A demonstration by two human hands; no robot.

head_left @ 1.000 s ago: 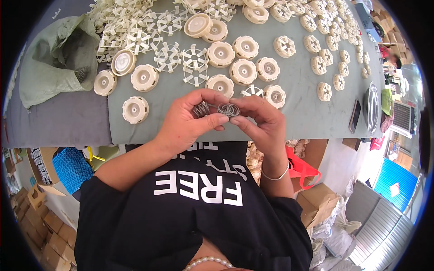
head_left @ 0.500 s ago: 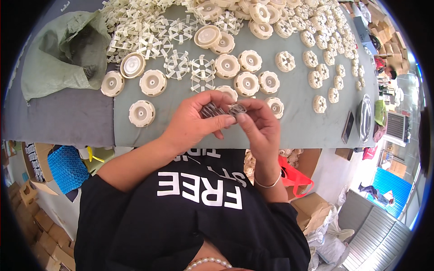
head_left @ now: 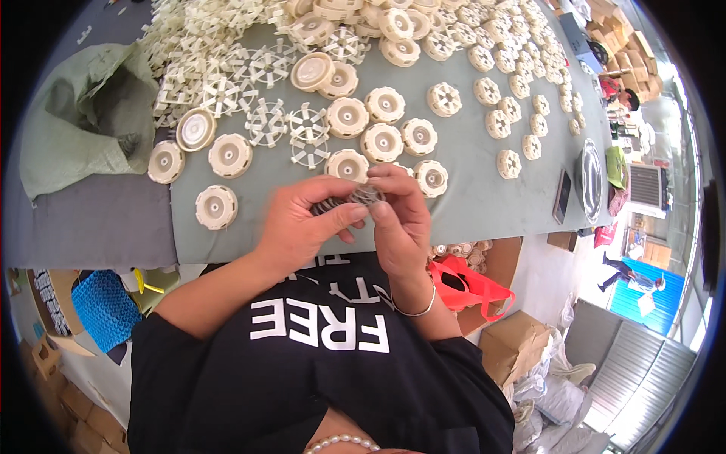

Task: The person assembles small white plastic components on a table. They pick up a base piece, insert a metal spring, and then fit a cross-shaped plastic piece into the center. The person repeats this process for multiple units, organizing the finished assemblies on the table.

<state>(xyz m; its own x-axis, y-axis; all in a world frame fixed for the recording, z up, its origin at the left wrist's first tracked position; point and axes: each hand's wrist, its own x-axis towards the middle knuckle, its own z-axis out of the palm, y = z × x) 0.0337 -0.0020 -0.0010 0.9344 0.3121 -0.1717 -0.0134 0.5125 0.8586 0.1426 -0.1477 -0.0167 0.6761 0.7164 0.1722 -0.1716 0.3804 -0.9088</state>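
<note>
At the table's [head_left: 484, 204] near edge, the left hand [head_left: 296, 221] curls closed round springy grey wire coils [head_left: 369, 194], the right hand [head_left: 401, 227] pinching their end; apart a second ago, they now look lined up. Beyond lie notched cream plastic discs [head_left: 381, 143].

Springs [head_left: 368, 195] sit between the worker's left hand [head_left: 301, 224] and right hand [head_left: 402, 225], by the table's [head_left: 484, 216] near edge, sack [head_left: 57, 151] farther left.

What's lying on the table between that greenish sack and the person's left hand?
The head view shows several round cream parts lying on the table between the greenish sack and the left hand.
</note>
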